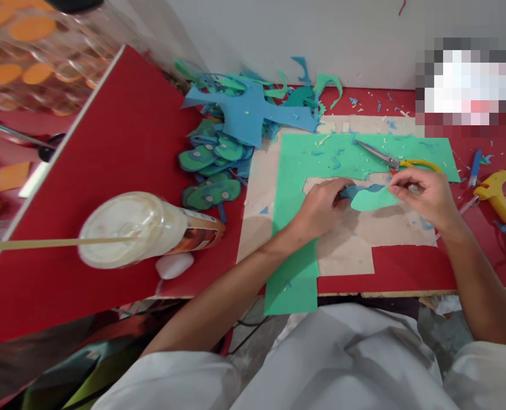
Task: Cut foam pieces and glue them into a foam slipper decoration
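Note:
My right hand (426,196) pinches the right end of a light green foam cutout (372,200) with a wavy top edge. Behind it is a blue foam piece (355,191), its left end gripped in the curled fingers of my left hand (323,206). Both pieces are above a beige sheet (346,256), framed by a larger green foam sheet (297,188) with a cut-out area. Just beyond my hands lie scissors (393,161) with yellow handles, their blades pointing up and left.
A yellow glue gun (498,196) lies at the right, near a blue stick (475,167). Green-and-blue foam shapes (212,191) and blue offcuts (248,111) are piled at the left. A plastic cup (128,230) and a red upright panel (120,142) stand farther left.

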Demonstrator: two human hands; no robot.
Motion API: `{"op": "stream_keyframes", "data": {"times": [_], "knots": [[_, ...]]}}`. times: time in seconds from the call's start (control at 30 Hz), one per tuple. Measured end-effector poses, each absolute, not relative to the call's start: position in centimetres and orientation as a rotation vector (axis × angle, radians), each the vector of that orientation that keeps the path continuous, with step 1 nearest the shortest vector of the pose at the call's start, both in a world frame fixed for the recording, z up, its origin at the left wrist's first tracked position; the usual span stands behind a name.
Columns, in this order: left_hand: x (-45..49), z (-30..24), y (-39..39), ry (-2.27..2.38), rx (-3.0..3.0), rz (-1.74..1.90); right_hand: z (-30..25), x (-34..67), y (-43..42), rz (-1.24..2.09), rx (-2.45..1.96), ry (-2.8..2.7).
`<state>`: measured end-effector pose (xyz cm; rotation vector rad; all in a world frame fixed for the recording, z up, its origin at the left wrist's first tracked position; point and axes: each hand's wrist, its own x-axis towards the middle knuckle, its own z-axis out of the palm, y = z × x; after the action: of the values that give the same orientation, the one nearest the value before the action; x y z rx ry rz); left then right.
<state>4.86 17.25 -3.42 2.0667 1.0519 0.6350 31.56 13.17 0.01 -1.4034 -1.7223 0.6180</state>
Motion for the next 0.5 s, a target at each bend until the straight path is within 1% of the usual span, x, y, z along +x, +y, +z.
{"op": "stream_keyframes", "data": {"times": [0.23,0.5], "knots": [[4.42,-3.42,17.73,1.036,2.039,0.601,-0.58,32.38,13.61,0.551,-1.436,-1.551],[4.13,-3.74,18.11,1.037,2.016,0.607,-0.72,32.32,13.7,0.547,-1.448,-1.549]]}}
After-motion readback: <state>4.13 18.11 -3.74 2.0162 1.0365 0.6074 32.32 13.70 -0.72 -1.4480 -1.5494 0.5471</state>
